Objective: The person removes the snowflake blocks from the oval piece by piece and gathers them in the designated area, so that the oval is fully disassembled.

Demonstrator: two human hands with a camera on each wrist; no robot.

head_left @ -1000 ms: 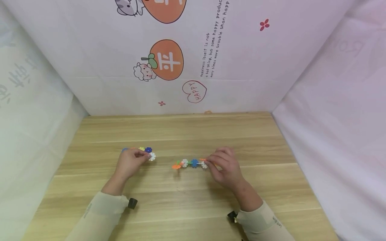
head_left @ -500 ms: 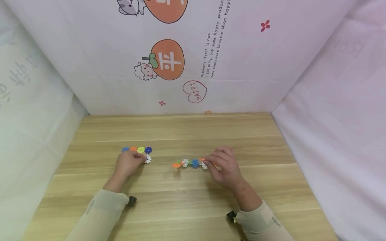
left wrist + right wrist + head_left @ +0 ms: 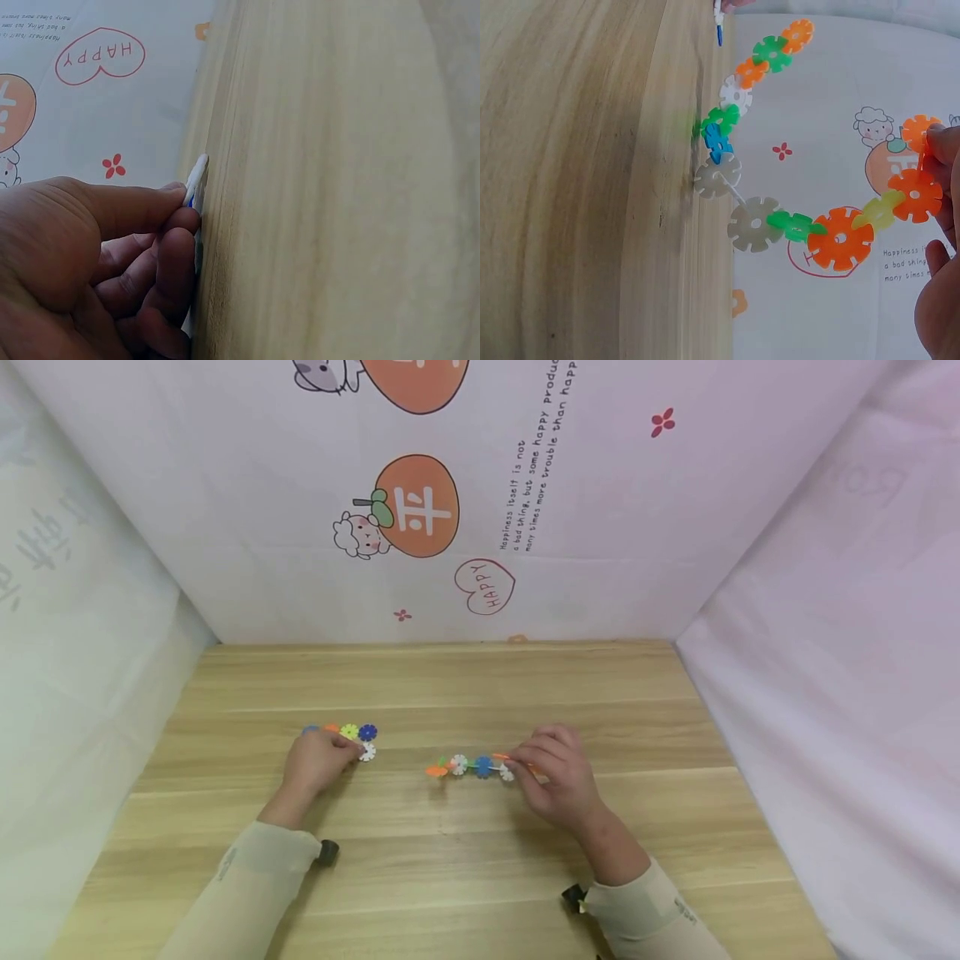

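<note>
My left hand (image 3: 313, 766) pinches a white notched snowflake disc (image 3: 367, 752) between thumb and forefinger, at the left of the table. In the left wrist view the same white disc (image 3: 196, 178) shows edge-on, close to the wood. Just behind it lie a dark blue disc (image 3: 367, 732) and a yellow disc (image 3: 349, 732). To the right, my right hand (image 3: 558, 777) holds one end of a chain of interlocked discs by an orange disc (image 3: 919, 133). The chain hangs in a curve of orange, green, white, blue and yellow pieces, including a large orange disc (image 3: 840, 238).
Beside the yellow piece lie an orange disc (image 3: 332, 727) and a blue disc (image 3: 310, 729), both partly hidden by the left hand. The wooden table (image 3: 450, 877) ends at a printed white cloth (image 3: 585, 527), with more cloth at both sides.
My left hand has moved a little left with the white disc, bringing it just in front of the dark blue disc. The right hand and its chain have stayed nearly still.
</note>
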